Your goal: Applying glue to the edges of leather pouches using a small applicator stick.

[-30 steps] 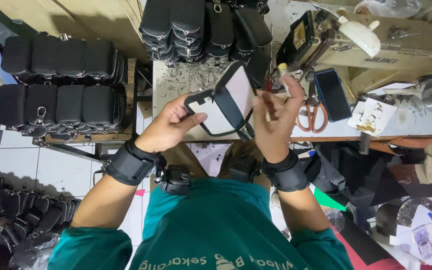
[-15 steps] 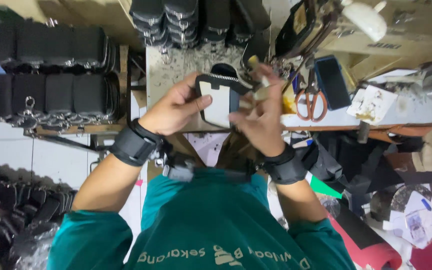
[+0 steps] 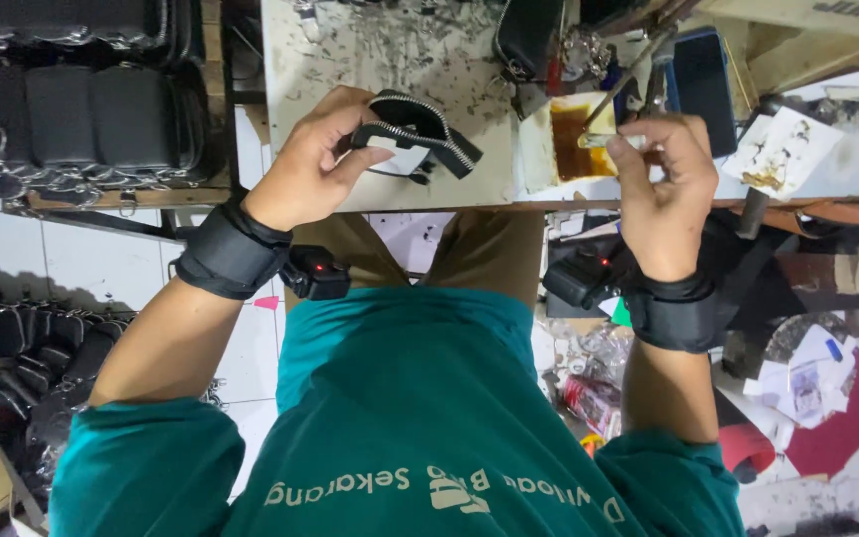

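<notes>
Head view: left hand [image 3: 315, 164] grips zipper pouch [image 3: 412, 132], right hand [image 3: 660, 189] apart.

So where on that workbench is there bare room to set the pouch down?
The freest patch is the speckled bench top above the left hand, between the bench's left edge and the zipped black pouch. It is littered with small scraps, though. To the right it is crowded: the glue tray, tools, the phone and the right hand.
</notes>
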